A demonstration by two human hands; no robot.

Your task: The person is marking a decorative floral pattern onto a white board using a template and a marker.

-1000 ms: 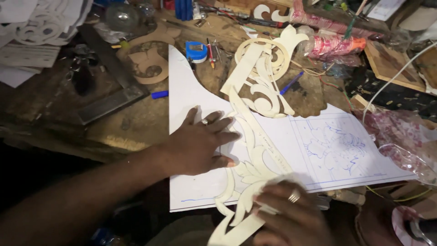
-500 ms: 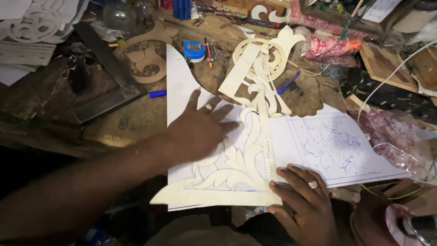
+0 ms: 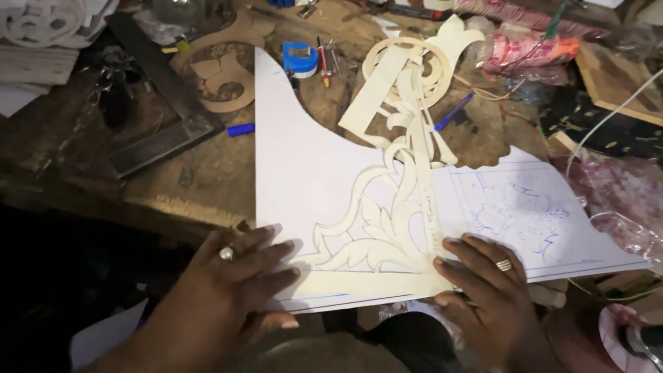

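A pale cut-out ornament (image 3: 387, 235) with leaf scrolls lies flat on a large white sheet (image 3: 304, 166) that has blue drawing on its right part. My left hand (image 3: 235, 276), with a ring, presses flat on the ornament's lower left corner and the sheet's edge. My right hand (image 3: 483, 283), also ringed, rests with fingers spread on the ornament's lower right corner. A second cut-out ornament (image 3: 414, 83) lies further back, partly under the first.
A cluttered wooden workbench (image 3: 173, 186) holds a dark metal square (image 3: 166, 110), a blue tape measure (image 3: 300, 59), blue pens (image 3: 452, 114), wooden scroll offcuts (image 3: 221, 76), plastic bags (image 3: 615, 200) at right and white carved pieces (image 3: 48, 27) at top left.
The ornament has been laid flat and square on the sheet. My left hand slid from the sheet's middle to the lower left corner; my right hand now presses the lower right corner.
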